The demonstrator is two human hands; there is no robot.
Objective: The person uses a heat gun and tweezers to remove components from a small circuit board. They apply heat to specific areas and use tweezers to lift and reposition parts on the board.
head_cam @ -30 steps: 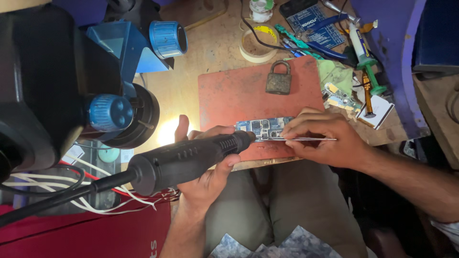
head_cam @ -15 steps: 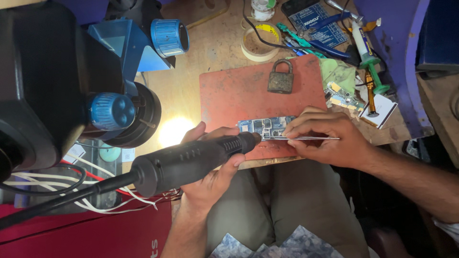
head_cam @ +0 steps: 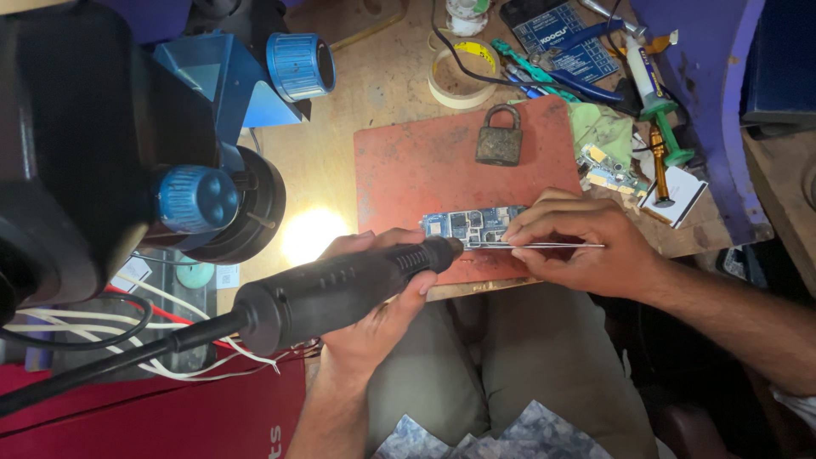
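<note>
My left hand (head_cam: 374, 319) grips a thick black hot-air handpiece (head_cam: 340, 289) whose nozzle points right at a small blue circuit board (head_cam: 472, 225). The board lies near the front edge of a reddish-brown work mat (head_cam: 408, 166). My right hand (head_cam: 578, 246) rests on the mat at the board's right end and pinches thin metal tweezers (head_cam: 544, 246), held level with their tips at the board's lower edge. The handpiece's cable runs off to the lower left.
A black-and-blue microscope (head_cam: 127, 153) fills the left, with a bright light spot (head_cam: 310, 234) on the wooden bench. A brass padlock (head_cam: 499, 136) sits on the mat's far edge. A tape roll (head_cam: 459, 72), hand tools, a syringe and board scraps crowd the back right.
The view has shifted slightly. Both hands keep their grip at the board, with the handpiece nozzle staying at its left end.
</note>
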